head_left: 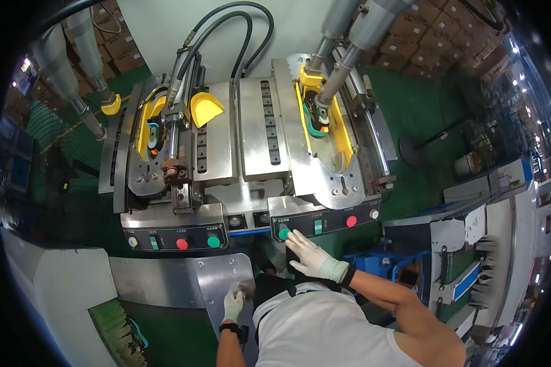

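Observation:
My right hand (315, 257), in a white glove, reaches to the right control panel (300, 227). Its fingers are stretched out, with the tips at the green button (284, 233). My left hand (233, 304), also gloved, is over a riveted metal plate (211, 284) with its fingers curled; whether they hold anything is hidden. Beyond the panel, a teal-and-black shoe (315, 119) sits in the right press bay between yellow pads (344, 144), under a lowered metal rod (340, 79). Another dark shoe with teal parts (155, 134) lies in the left bay.
A loose yellow pad (206, 109) lies on the steel top between the bays. The left control panel (174, 235) has red and green buttons. Brush-edged conveyor openings flank me, one with a teal item (138, 333) inside. Stacked cartons (419, 33) and a fan stand (422, 144) are farther off.

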Available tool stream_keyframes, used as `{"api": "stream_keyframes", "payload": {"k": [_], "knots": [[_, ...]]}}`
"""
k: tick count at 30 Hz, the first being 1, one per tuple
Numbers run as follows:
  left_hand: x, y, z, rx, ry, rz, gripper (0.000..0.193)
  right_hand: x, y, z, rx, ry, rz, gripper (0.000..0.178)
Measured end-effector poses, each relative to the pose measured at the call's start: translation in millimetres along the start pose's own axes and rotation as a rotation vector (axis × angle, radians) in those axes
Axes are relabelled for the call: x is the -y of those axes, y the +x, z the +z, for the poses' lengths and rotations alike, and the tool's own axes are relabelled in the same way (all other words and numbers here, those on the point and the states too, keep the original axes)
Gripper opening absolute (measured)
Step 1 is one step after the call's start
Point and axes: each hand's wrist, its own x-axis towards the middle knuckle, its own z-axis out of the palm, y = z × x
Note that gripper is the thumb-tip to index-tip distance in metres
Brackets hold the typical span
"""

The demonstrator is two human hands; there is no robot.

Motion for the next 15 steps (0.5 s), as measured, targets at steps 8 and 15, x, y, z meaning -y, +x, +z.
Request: {"api": "stream_keyframes", "payload": {"k": [8, 15], "knots": [[-16, 18, 23, 0.027, -0.006, 0.017, 0.02, -59, -130, 27, -0.254, 0.348, 0.576, 0.054], [-27, 13, 21, 0.052, 0.015, -0.018, 0.021, -163, -316, 189, -0.105, 0.502, 1.23, 0.039]]}}
